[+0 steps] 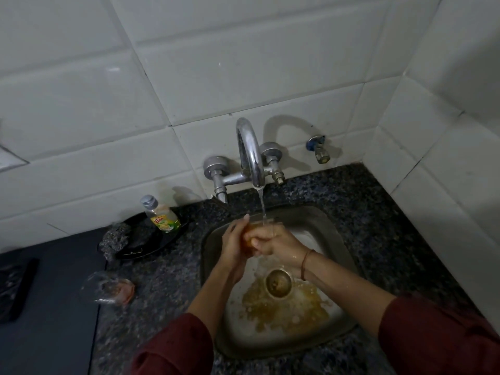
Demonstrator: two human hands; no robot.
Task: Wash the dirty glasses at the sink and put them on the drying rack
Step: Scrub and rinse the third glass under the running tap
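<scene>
Both hands together over the sink (pixel 213 244), wrapped around one glass (pixel 250 235) with brownish residue. Left hand (pixel 234 244) cups its left side, right hand (pixel 276 243) clamps it from the right, thread band on that wrist. Water stream (pixel 263 205) from the faucet (pixel 250 150) falls onto the glass and right hand. Brown liquid pooled around the drain (pixel 278 282). Second dirty glass (pixel 107 289) lies on its side on the granite counter (pixel 162 274), left of the sink. Dish soap bottle (pixel 161 215) and scrubber (pixel 115 239) sit on a black tray (pixel 140 250) further back.
</scene>
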